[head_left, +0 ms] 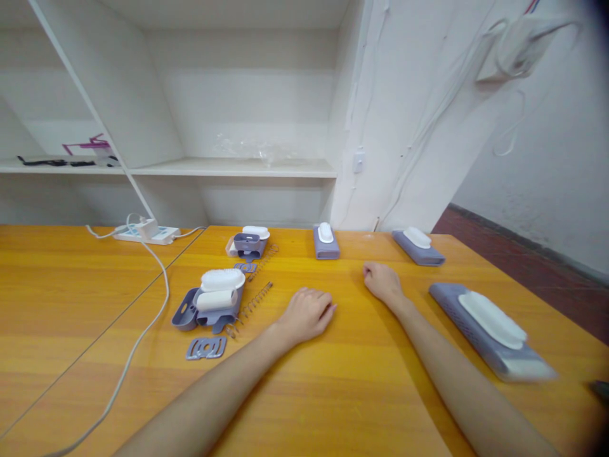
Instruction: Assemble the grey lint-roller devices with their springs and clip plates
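Note:
My left hand (308,312) rests on the table with its fingers curled in, and nothing shows in it. My right hand (383,280) lies further right, closed in a loose fist, apart from every object. Left of my left hand is a coil spring (248,310) beside a grey-purple plastic housing (223,318). On that housing sit a white bristly oval piece (222,278) and a white roller (217,300). A grey cup-like part (185,310) leans at its side, and a slotted grey plate (206,348) lies in front.
Behind stands a similar group of parts (250,242) with another spring (263,263). Grey housings topped with white ovals stand at the back middle (327,251), back right (421,255) and right (490,349). A power strip (148,233) and white cable (151,322) lie left.

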`<state>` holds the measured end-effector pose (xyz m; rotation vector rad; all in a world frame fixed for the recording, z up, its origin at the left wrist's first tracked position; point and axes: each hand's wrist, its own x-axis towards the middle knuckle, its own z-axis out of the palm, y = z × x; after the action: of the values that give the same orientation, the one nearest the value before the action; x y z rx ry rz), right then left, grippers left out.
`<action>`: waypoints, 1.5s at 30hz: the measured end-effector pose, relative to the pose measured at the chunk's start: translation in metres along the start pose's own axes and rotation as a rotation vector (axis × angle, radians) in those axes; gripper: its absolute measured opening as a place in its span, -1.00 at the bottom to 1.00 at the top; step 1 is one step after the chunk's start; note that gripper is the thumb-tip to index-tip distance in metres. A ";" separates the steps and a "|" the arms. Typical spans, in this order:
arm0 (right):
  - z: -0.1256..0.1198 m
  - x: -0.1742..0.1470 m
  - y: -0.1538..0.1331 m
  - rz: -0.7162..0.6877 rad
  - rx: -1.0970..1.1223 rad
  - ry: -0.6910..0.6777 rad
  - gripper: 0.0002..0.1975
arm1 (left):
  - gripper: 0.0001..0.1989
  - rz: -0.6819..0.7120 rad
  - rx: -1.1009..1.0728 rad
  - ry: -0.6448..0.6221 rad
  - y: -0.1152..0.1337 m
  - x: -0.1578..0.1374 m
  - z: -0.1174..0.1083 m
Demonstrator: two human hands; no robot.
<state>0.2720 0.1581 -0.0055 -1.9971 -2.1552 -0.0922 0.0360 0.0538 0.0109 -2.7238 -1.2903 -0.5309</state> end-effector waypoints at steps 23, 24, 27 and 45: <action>-0.003 -0.006 -0.001 -0.013 0.040 0.011 -0.79 | -0.75 -0.052 0.313 0.067 -0.006 -0.030 -0.051; -0.003 -0.006 -0.001 -0.013 0.040 0.008 -0.79 | -0.73 -0.082 0.336 0.100 -0.015 -0.036 -0.058; -0.004 -0.006 -0.002 -0.007 0.038 -0.003 -0.78 | -0.60 -0.215 0.395 0.172 -0.047 -0.057 -0.079; -0.011 -0.009 -0.005 0.017 0.053 -0.034 -0.77 | -0.25 -0.308 0.149 -0.084 -0.133 -0.108 -0.106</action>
<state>0.2688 0.1471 0.0041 -2.0015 -2.1381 0.0016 -0.1581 0.0368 0.0637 -2.4655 -1.7095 -0.3272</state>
